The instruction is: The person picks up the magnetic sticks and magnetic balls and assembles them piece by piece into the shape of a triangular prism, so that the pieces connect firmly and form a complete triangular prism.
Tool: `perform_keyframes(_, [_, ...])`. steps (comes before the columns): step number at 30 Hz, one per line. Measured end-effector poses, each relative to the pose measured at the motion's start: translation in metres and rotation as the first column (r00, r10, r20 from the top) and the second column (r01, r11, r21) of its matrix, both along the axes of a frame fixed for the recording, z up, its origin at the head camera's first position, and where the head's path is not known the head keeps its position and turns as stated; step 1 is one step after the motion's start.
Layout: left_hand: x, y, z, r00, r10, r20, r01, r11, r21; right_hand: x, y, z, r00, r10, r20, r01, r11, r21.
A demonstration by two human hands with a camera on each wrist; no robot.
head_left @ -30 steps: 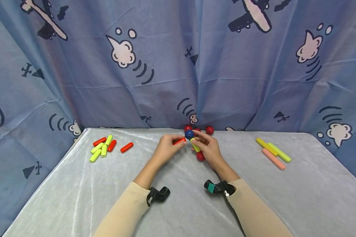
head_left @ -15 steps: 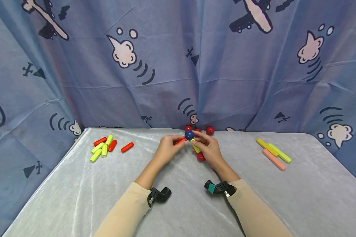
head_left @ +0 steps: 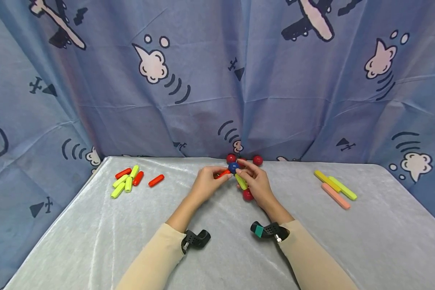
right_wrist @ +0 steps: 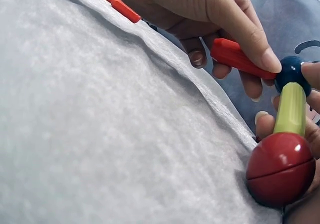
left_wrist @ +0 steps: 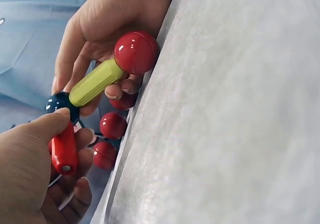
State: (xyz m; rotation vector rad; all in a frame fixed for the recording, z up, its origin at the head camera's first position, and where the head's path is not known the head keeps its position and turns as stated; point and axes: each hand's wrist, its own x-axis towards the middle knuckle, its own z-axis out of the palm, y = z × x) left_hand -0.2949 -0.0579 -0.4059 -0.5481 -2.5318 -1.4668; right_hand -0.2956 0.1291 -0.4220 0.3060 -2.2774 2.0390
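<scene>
One blue ball [head_left: 233,168], near far edge of table [head_left: 217,257], touches red stick [left_wrist: 65,146] and lime stick [left_wrist: 96,82]; red ball [left_wrist: 136,52] on lime stick's other end. Left hand [head_left: 206,180] pinches red stick, right hand [head_left: 256,180] grips blue ball. Three red balls [left_wrist: 113,125] behind.

In head view, a blue ball [head_left: 233,167] is touched by a red rod [head_left: 222,174] at eight o'clock. At five, a lime rod [head_left: 241,183] and red ball [head_left: 248,195] are joined.
</scene>
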Motion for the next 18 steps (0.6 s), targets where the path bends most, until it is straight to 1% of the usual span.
perform_keyframes(5, [0.0015, 0.0017, 0.0012, 0.999, -0.034, -0.016, 0.033, 0.999, -0.019, 0.0005, 0.0003, 0.0002, 1.000, -0.003, -0.019, 0.004, 1.000, 0.027])
perform_keyframes(11, [0.0020, 0.0043, 0.0004, 0.999, -0.042, -0.007, 0.042, 0.999, -0.022, 0.0015, -0.0008, 0.0007, 0.999, -0.035, -0.027, 0.036, 0.998, 0.042])
perform_keyframes(13, [0.0024, 0.0055, -0.0009, 0.998, -0.048, 0.030, 0.048, 0.999, -0.005, 0.0015, -0.0007, 0.0009, 0.998, -0.060, -0.014, 0.060, 0.998, 0.020])
perform_keyframes(15, [0.0029, 0.0069, -0.0026, 0.993, -0.068, 0.092, 0.066, 0.997, 0.031, 0.0009, -0.0002, 0.0008, 0.995, -0.096, -0.001, 0.096, 0.995, -0.010])
perform_keyframes(16, [0.0034, 0.0077, -0.0032, 0.989, -0.075, 0.130, 0.070, 0.996, 0.047, 0.0008, 0.0001, 0.0013, 0.994, -0.111, 0.009, 0.112, 0.993, -0.036])
perform_keyframes(18, [0.0044, 0.0092, -0.0045, 0.974, -0.095, 0.204, 0.079, 0.993, 0.086, -0.0001, 0.0013, 0.0014, 0.992, -0.125, 0.032, 0.128, 0.988, -0.090])
